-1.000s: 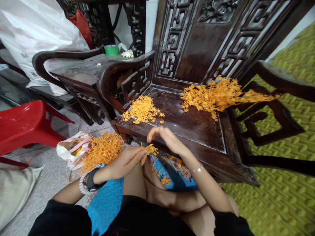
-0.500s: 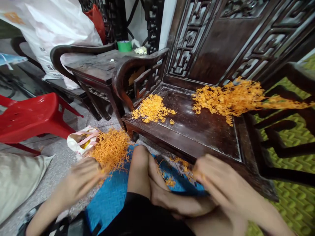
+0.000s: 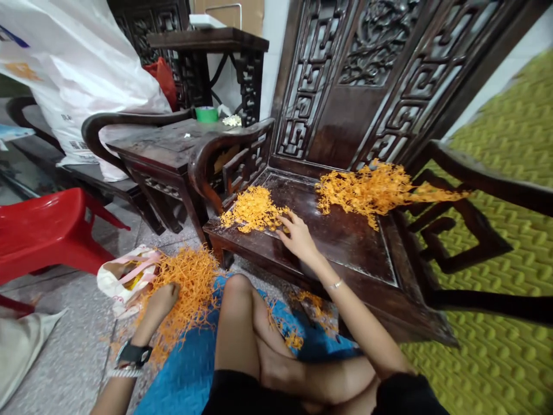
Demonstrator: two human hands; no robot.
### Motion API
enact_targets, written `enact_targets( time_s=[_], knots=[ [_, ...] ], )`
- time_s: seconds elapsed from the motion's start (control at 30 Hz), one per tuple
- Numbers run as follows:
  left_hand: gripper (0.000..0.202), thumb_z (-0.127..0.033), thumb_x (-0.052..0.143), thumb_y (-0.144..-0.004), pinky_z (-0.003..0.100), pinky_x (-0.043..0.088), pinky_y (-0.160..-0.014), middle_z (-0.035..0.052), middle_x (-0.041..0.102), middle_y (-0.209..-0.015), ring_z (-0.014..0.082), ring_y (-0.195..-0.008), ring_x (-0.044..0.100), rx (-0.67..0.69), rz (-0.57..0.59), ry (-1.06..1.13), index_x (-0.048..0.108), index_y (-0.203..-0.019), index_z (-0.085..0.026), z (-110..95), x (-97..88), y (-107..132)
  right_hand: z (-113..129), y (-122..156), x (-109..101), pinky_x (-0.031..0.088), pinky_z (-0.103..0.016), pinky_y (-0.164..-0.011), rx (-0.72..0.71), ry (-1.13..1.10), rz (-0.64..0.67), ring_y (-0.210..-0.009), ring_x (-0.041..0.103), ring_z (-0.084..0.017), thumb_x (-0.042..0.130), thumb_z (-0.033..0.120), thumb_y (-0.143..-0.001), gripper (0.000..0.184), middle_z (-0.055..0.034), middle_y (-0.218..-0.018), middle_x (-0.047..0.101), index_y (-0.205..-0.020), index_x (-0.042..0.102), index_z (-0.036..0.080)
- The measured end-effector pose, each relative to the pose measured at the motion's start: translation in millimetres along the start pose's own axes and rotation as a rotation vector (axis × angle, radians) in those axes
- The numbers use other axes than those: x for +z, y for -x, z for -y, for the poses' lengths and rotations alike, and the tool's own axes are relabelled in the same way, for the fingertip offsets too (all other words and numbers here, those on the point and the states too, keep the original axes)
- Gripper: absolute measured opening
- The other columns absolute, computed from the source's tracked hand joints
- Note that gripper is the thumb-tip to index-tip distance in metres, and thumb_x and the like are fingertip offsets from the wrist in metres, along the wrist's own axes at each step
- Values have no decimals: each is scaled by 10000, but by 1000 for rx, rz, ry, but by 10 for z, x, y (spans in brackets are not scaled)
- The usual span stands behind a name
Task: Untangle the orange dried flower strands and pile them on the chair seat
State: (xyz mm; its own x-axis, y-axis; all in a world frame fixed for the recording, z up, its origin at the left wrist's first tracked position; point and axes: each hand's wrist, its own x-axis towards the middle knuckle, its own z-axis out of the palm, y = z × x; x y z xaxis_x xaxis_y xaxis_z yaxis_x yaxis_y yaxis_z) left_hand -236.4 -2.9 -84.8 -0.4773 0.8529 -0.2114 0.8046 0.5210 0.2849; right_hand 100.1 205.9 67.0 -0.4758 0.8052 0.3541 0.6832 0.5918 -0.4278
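Observation:
My right hand (image 3: 297,236) reaches onto the dark carved wooden chair seat (image 3: 345,230), fingers spread, fingertips touching the edge of a small pile of short orange strands (image 3: 253,208). A bigger tangled heap of orange strands (image 3: 367,187) lies at the seat's back right. My left hand (image 3: 161,301), wearing a black watch and a bead bracelet, rests in a loose pile of long orange strands (image 3: 190,282) on the floor; its fingers are buried in the strands. My bare knee (image 3: 235,288) is between the two hands.
A white and pink bag (image 3: 123,276) lies beside the floor pile. A blue mat (image 3: 181,369) is under my legs, a green mat (image 3: 496,346) on the right. A red plastic chair (image 3: 47,230), a dark side table (image 3: 159,147) and a large white sack (image 3: 73,63) stand left.
Both hands parted from in front of me: the right went up onto the seat to the small pile, the left went down into the floor pile. The view tilted up a little.

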Motion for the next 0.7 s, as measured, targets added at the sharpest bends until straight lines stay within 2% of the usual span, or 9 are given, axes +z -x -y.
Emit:
enact_targets(
  time_s=[0.07,0.1,0.2,0.27,0.33,0.43,0.5,0.6,0.7],
  knots=[
    [257,-233,437,-863,263,397,-621,134,699,-745,252,-760,674,-35,-52,7,630,-726,-132,36,87,-16,32,399,16,389,-440,-1026,3,-101,-59,-1237,494,-283,480,252,-923,259,-173,-1319,534,-1126,612,162],
    [264,-247,436,-866,267,398,-622,137,700,-759,262,-779,673,-55,-79,11,648,-765,-127,52,125,-15,46,646,59,415,-403,-999,6,-206,-72,-1164,549,-253,431,269,-953,240,-150,-1232,593,-1056,622,167],
    [313,-307,430,-879,294,418,-632,135,706,-827,286,-807,666,-110,-158,27,679,-941,-128,76,213,53,40,1416,361,511,-288,-744,40,-322,83,-752,646,-172,388,305,-977,326,-45,-777,667,-784,625,190],
    [403,-372,391,-906,349,447,-705,165,694,-947,321,-898,645,-158,-237,20,657,-1063,-113,42,251,161,-27,1840,672,513,-285,-727,96,-333,186,-749,648,-175,509,297,-924,213,-36,-779,675,-806,648,188],
    [489,-428,336,-929,437,433,-854,210,644,-1089,360,-1054,580,-180,-385,31,627,-1113,-81,-53,290,309,-137,2142,1005,519,-319,-740,211,-312,227,-796,649,-193,571,286,-896,148,-67,-859,680,-889,652,162],
    [496,-435,311,-943,508,382,-963,218,617,-1092,357,-1101,532,-43,-577,184,618,-1063,-65,-316,419,548,-293,2397,1422,528,-300,-661,374,-285,269,-713,624,-146,560,329,-935,202,-35,-843,651,-934,628,139],
    [430,-380,318,-945,490,419,-939,187,643,-1027,324,-1027,572,119,-544,275,621,-1037,-88,-555,583,680,-342,2490,1603,532,-277,-649,426,-290,293,-707,614,-122,545,351,-954,214,-18,-872,643,-957,626,153],
    [358,-265,450,-861,470,406,-1001,174,625,-1204,321,-1135,560,390,-321,270,620,-1143,-124,-952,900,815,-337,2592,1756,543,-279,-674,435,-327,303,-756,624,-126,551,340,-953,192,-31,-938,648,-988,630,169],
    [649,-146,576,-692,489,272,-1128,156,399,-1493,349,-1391,327,661,-82,239,519,-1338,-137,-1334,1182,888,-309,2684,1845,550,-292,-696,394,-401,270,-804,638,-147,566,337,-945,197,-34,-979,649,-1024,632,169]
  ],
)
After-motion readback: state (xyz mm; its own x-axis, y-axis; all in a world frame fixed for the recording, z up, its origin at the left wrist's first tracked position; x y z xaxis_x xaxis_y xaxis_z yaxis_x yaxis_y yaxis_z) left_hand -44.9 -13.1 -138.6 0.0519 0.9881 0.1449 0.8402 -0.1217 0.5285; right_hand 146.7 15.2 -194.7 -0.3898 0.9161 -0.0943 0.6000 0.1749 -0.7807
